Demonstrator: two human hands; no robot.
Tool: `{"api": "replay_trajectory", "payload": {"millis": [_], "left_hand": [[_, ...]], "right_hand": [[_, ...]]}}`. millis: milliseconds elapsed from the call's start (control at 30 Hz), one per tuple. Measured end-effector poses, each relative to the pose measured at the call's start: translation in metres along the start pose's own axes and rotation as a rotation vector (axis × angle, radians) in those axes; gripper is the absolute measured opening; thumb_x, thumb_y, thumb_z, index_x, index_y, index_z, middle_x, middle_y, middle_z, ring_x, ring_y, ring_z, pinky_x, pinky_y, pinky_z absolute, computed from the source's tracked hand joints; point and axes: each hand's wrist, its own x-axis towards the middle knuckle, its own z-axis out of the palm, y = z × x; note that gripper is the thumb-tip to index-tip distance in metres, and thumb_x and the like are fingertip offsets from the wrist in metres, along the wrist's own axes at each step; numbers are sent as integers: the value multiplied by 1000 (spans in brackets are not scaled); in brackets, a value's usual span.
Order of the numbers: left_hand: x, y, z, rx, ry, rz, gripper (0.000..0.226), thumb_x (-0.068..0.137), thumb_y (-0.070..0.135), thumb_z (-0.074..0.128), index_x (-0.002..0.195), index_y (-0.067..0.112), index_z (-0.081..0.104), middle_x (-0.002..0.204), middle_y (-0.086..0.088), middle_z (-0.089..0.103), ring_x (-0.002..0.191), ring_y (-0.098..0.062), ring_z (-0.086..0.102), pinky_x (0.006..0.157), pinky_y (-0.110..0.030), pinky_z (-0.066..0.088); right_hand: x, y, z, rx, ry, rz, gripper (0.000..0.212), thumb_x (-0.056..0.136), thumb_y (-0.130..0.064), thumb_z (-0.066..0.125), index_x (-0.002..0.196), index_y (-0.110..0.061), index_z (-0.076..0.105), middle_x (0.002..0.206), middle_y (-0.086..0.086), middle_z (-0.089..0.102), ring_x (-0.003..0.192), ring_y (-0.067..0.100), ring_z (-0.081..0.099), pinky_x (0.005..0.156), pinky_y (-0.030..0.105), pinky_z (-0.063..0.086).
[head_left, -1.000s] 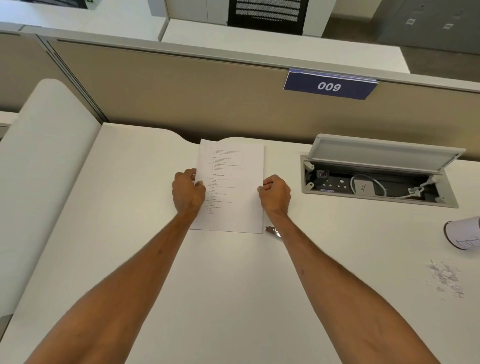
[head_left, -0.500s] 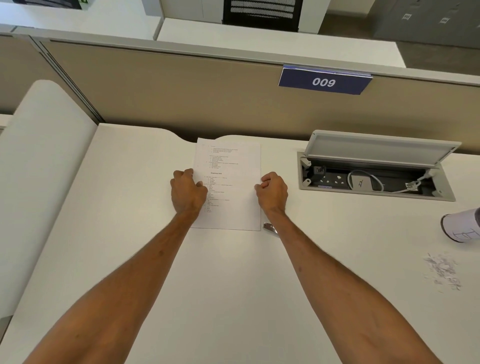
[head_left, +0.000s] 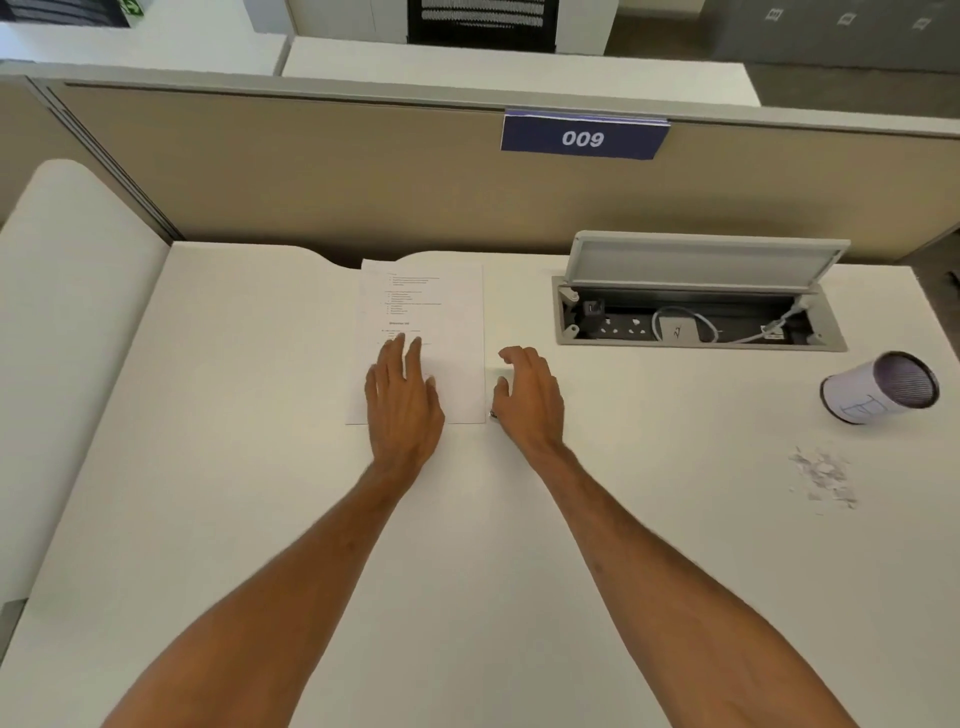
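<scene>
The printed sheet (head_left: 441, 312) lies flat on the desk (head_left: 467, 545) at twelve o'clock from the person, its top edge at the far rim. The left hand (head_left: 402, 400) rests on its lower half, fingers straight and close together, seemingly pinning it against sliding. The right hand (head_left: 530, 397), at three o'clock of the sheet and just off its edge, is loosely bent and holds nothing. A small metal piece (head_left: 492, 414) shows by its thumb, perhaps what it reaches for. An open cable box (head_left: 696, 322) sits at two o'clock.
</scene>
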Motion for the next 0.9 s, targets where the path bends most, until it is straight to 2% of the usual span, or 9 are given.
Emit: {"api": "replay_trajectory", "payload": {"millis": [133,233,433,600,767,900], "left_hand": [[-29,25,5,15,-42,61,55,111,21,56,163,11,42,172,-16,41,161,-37,38,130,-56,37],[-53,46,7,0,-67,107,54,109,18,58,161,11,45,169,-16,45,159,-37,41,127,-57,41],[-93,100,17,-37,-115,199,57,104,13,65,159,13,48,165,-13,49,155,-34,46,125,-54,44],[-119,164,28,-67,-146,229,53,108,17,61,160,14,48,166,-12,48,155,-33,46,126,-51,44],[-146,232,46,-113,-159,243,50,105,10,61,154,15,52,155,-10,57,144,-32,55,114,-48,53],[-166,284,67,-128,-232,266,44,106,11,60,150,15,58,149,-8,63,137,-33,59,107,-46,55]], "right_hand": [[-32,15,-22,-86,-15,-130,43,84,-2,70,125,-14,67,119,2,69,106,25,66,92,40,53],[-57,30,-43,-87,-7,-147,47,81,-1,73,125,-16,68,121,-2,67,107,22,65,94,41,52],[-96,75,-99,-124,49,-85,40,85,-5,70,123,-19,68,123,-5,66,112,19,64,96,41,51],[-113,122,-143,-149,67,-55,36,87,-6,70,120,-20,70,123,-5,67,112,18,65,97,42,52],[-129,172,-186,-162,58,-38,30,89,-7,70,115,-21,72,119,-6,68,108,19,67,92,39,53],[-142,216,-216,-143,35,28,28,91,-5,68,114,-21,72,119,-7,68,108,19,66,87,36,52]]}}
